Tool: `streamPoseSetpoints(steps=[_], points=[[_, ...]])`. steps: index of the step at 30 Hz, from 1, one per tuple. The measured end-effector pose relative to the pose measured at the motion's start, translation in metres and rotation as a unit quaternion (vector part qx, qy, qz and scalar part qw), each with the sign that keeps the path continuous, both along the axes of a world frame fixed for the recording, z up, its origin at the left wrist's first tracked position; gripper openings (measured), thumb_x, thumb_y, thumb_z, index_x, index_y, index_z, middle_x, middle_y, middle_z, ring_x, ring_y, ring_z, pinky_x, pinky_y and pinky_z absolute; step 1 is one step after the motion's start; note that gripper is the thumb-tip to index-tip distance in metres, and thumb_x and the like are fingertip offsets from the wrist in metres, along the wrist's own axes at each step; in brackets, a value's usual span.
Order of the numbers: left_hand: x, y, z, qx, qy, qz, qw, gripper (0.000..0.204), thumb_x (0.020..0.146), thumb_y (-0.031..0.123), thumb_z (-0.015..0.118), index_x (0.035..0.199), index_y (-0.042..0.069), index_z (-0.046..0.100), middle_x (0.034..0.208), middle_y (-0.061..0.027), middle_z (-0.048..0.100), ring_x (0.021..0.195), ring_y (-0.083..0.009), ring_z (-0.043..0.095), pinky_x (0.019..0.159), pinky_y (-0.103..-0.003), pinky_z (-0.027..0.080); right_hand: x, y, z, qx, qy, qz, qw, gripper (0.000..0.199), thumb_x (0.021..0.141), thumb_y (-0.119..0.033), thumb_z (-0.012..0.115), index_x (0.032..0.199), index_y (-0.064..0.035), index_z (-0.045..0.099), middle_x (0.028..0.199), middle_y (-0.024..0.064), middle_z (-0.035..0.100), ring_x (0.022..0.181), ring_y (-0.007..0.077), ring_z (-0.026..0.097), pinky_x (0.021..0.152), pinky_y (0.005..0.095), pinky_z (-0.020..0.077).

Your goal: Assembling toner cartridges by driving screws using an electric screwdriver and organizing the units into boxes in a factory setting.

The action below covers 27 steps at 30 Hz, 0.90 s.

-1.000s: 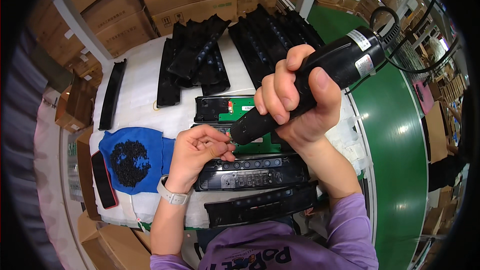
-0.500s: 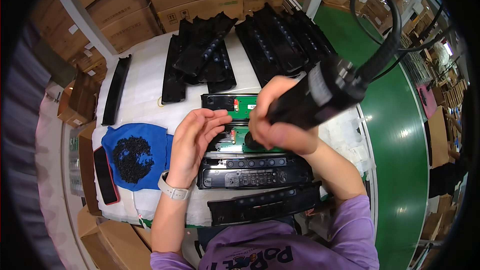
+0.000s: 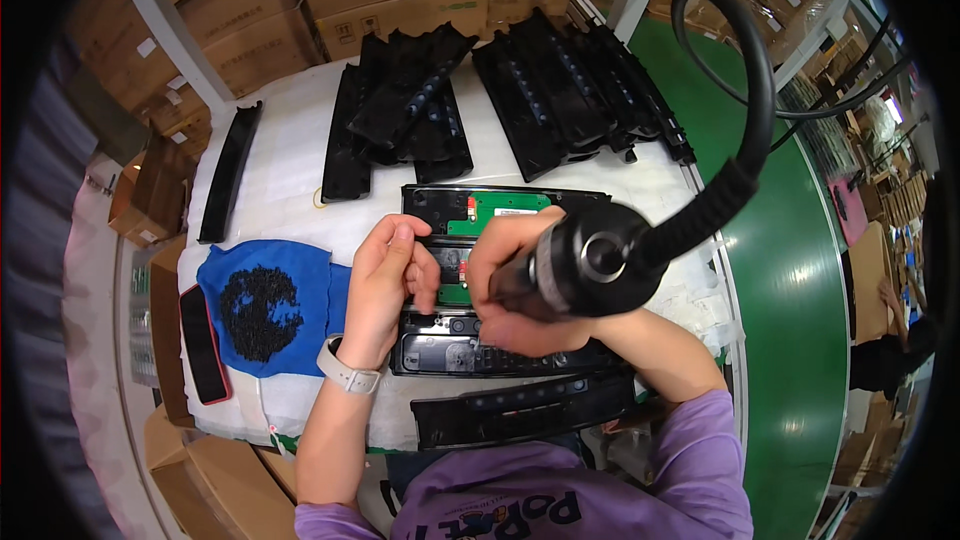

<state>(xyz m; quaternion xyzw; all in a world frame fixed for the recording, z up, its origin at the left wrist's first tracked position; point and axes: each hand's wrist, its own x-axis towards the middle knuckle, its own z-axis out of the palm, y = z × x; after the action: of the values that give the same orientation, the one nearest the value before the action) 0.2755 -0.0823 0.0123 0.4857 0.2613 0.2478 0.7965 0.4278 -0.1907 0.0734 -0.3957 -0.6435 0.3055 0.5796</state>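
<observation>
The right hand (image 3: 500,254) grasps a black, cylindrical, corded driver (image 3: 606,258) over the green, flat circuit board (image 3: 455,294) central on the desk (image 3: 290,165); the curled left hand's (image 3: 386,278) contents I cannot tell. If tilted, the driver could slip, scratching the board.

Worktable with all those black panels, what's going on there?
A person's right hand grips a black corded power tool over the black panels laid nearest them; its tip is hidden. The left hand hovers, fingers curled, beside a green circuit board; whether it holds anything isn't clear. To the left, small black pieces lie on a blue cloth beside a phone. More panels are piled farther back.
</observation>
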Motion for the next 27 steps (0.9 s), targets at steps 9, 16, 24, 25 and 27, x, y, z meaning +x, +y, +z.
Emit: streamPoseSetpoints(steps=[9, 16, 24, 25, 27], points=[[0.003, -0.002, -0.001, 0.024, -0.001, -0.002, 1.000, 0.010, 0.092, 0.013, 0.048, 0.099, 0.006, 0.048, 0.062, 0.0009, 0.049, 0.053, -0.0057, 0.040, 0.049, -0.019, 0.030, -0.008, 0.010, -0.009, 0.046, -0.072, 0.034, 0.996, 0.038, 0.053, -0.015, 0.079, 0.083, -0.0024, 0.059, 0.071, 0.0072, 0.064, 0.059, 0.0173, 0.063, 0.057, 0.0253, 0.0475], [0.003, 0.000, -0.007, 0.123, 0.046, -0.046, 0.990, 0.009, 0.092, 0.010, 0.053, 0.094, 0.003, 0.048, 0.077, -0.0121, 0.065, 0.060, -0.0122, 0.060, 0.052, -0.021, 0.046, -0.004, 0.005, -0.008, 0.042, -0.082, -0.006, 0.996, 0.023, 0.059, -0.010, 0.076, 0.074, -0.0091, 0.058, 0.060, -0.0020, 0.057, 0.053, 0.0108, 0.056, 0.051, 0.0223, 0.0431], [-0.001, -0.008, 0.006, 0.090, 0.038, -0.046, 0.994, 0.013, 0.092, 0.011, 0.051, 0.084, 0.002, 0.053, 0.068, -0.0088, 0.063, 0.051, -0.0100, 0.057, 0.047, -0.018, 0.042, 0.024, 0.005, 0.010, 0.108, 0.294, 0.094, 0.945, 0.042, 0.083, -0.041, 0.061, 0.097, -0.0051, 0.044, 0.055, -0.0010, 0.044, 0.041, 0.0114, 0.043, 0.048, 0.0290, 0.0423], [0.000, -0.010, 0.007, 0.114, 0.045, -0.053, 0.991, 0.012, 0.091, 0.009, 0.051, 0.081, 0.002, 0.053, 0.066, -0.0081, 0.062, 0.049, -0.0093, 0.055, 0.046, -0.018, 0.041, 0.026, 0.005, 0.012, 0.137, 0.305, 0.077, 0.939, 0.040, 0.085, -0.041, 0.058, 0.097, -0.0056, 0.044, 0.057, -0.0005, 0.045, 0.041, 0.0109, 0.043, 0.050, 0.0292, 0.0426], [0.001, -0.014, 0.011, 0.114, 0.038, -0.067, 0.991, 0.011, 0.088, 0.006, 0.055, 0.079, 0.001, 0.054, 0.067, -0.0083, 0.062, 0.049, -0.0091, 0.055, 0.045, -0.018, 0.041, 0.033, 0.005, 0.013, 0.162, 0.326, 0.073, 0.929, 0.033, 0.087, -0.036, 0.052, 0.097, -0.0050, 0.044, 0.058, 0.0019, 0.045, 0.042, 0.0128, 0.043, 0.050, 0.0302, 0.0422]])
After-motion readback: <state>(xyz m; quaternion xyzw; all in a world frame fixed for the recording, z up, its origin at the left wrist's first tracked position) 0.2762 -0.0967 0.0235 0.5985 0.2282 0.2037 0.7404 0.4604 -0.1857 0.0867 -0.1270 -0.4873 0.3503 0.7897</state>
